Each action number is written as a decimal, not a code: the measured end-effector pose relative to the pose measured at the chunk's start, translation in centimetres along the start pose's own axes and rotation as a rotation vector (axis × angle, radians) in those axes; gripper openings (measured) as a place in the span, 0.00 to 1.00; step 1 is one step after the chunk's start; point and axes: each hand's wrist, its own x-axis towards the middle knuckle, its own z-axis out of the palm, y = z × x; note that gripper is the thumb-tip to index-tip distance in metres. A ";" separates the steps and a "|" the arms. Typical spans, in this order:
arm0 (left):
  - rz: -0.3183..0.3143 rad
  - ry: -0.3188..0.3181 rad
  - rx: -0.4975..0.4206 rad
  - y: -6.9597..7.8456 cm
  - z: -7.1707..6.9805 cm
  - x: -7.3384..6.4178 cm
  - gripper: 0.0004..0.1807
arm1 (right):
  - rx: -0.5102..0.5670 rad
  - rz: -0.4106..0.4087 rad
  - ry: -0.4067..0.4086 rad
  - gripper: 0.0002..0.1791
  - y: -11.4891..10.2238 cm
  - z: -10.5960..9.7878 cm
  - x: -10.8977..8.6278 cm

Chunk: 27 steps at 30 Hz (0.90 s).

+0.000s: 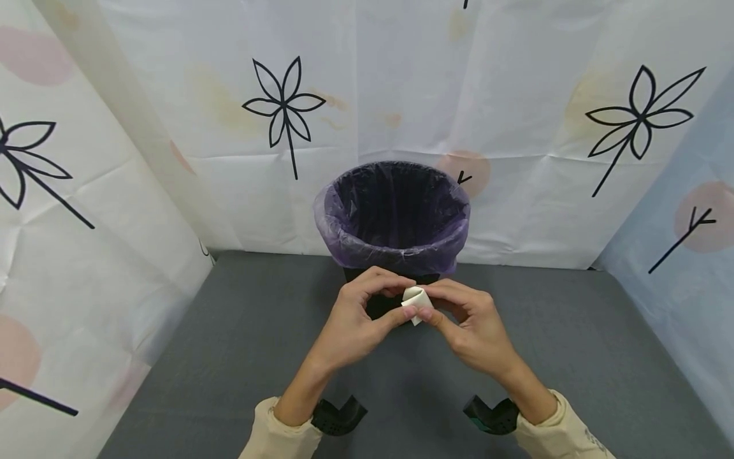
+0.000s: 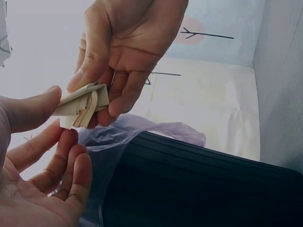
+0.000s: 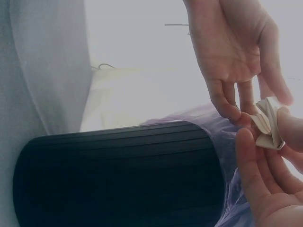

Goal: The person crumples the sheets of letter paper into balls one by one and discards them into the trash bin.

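Between both hands is a small piece of folded cream paper (image 1: 417, 302), its layers bent over one another in the left wrist view (image 2: 85, 105). My left hand (image 1: 358, 319) pinches its left side between thumb and fingertips. From the other side my right hand (image 1: 473, 325) pinches it too, the two thumb tips almost meeting at its near edge. In the right wrist view the folded paper (image 3: 269, 124) shows several stacked layers. Just beyond the hands stands a black trash bin (image 1: 395, 204) with a translucent purple liner (image 1: 390, 245) folded over its rim.
The bin stands on a dark grey tabletop (image 1: 246, 357), close to the white back curtain (image 1: 395, 76) printed with black flowers. Similar curtains rise at the left (image 1: 69, 268) and right (image 1: 676, 268). Each wrist wears a black strap mount (image 1: 338, 417).
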 end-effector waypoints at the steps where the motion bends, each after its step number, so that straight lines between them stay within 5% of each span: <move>1: 0.002 -0.003 0.010 0.0 0.0 0.0 0.14 | 0.005 0.006 0.002 0.17 0.0 0.0 0.0; 7: -0.003 0.003 0.026 0.0 -0.1 0.0 0.12 | 0.035 0.033 0.031 0.16 0.0 -0.1 0.0; 27: -0.047 0.060 -0.193 0.1 0.4 0.1 0.12 | 0.045 0.059 0.083 0.22 -0.4 0.6 0.1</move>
